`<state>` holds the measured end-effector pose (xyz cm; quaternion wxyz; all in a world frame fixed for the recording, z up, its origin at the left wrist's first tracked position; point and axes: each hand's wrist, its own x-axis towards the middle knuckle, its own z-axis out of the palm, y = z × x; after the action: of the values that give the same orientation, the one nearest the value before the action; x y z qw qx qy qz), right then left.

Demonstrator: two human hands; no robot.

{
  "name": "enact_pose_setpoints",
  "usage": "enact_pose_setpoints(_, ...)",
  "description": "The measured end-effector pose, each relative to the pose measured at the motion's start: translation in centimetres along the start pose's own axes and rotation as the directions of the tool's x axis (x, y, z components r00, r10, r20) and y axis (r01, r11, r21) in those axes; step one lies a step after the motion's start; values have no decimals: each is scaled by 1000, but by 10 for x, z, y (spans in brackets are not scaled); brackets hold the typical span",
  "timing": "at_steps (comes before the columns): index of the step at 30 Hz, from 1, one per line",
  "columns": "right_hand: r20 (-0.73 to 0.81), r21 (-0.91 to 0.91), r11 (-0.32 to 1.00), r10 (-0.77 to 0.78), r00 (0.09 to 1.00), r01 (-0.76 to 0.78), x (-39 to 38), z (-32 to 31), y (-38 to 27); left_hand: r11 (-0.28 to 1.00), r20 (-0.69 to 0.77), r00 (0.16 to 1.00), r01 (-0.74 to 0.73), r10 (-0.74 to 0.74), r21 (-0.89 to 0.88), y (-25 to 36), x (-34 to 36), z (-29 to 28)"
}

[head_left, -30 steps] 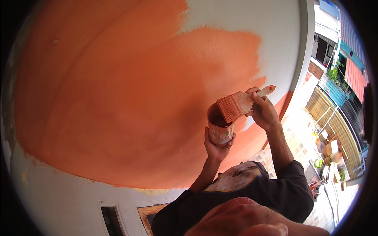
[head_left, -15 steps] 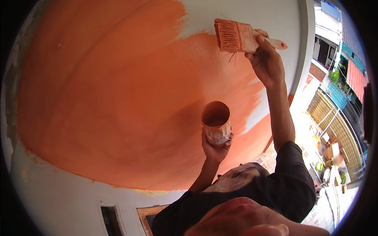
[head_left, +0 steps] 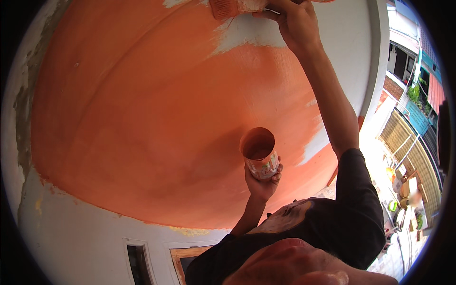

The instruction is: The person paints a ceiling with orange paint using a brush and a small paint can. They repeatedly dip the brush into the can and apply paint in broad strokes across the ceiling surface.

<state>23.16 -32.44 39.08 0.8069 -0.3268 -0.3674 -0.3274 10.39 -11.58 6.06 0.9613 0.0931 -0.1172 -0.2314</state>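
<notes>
the orange paint (head_left: 142, 118) looks mostly matt, with a soft sheen in patches and streaky, ragged edges against the smooth, dull pale wall (head_left: 342, 42). the grey strip (head_left: 23, 109) at the far left looks rough as cement. the can (head_left: 264, 167) is paint-smeared; metal or plastic, i can't tell. the brush (head_left: 224, 9) has coarse, paint-coated bristles. the shirt (head_left: 354, 218) is matt cloth, the frame (head_left: 190, 251) below plain wood.

No lettering could be read. The can (head_left: 257, 160) bore a label (head_left: 269, 166), pale with a little green and smeared orange, and whatever was printed on it was too small and blotched to make out. The dark T-shirt (head_left: 332, 228) carried a pale, picture-like print (head_left: 290, 217) on its chest, foreshortened from above, with any wording illegible.
</notes>
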Motion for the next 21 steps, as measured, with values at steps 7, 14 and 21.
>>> enact_pose_setpoints(7, -129, -368, 899, -302, 944, 237, 18, -48, -22, 1000, 21, 1000, 12, -12, 6, 0, -3, -3)
enact_pose_setpoints(14, -55, -730, 549, -640, 767, 406, 38, -88, -62, 999, 6, 999, 50, -50, 11, 0, -4, -7)
enact_pose_setpoints(21, 483, -835, -109, -614, 624, 539, -12, 13, -4, 998, -7, 998, 64, -64, 5, -3, -6, -11)
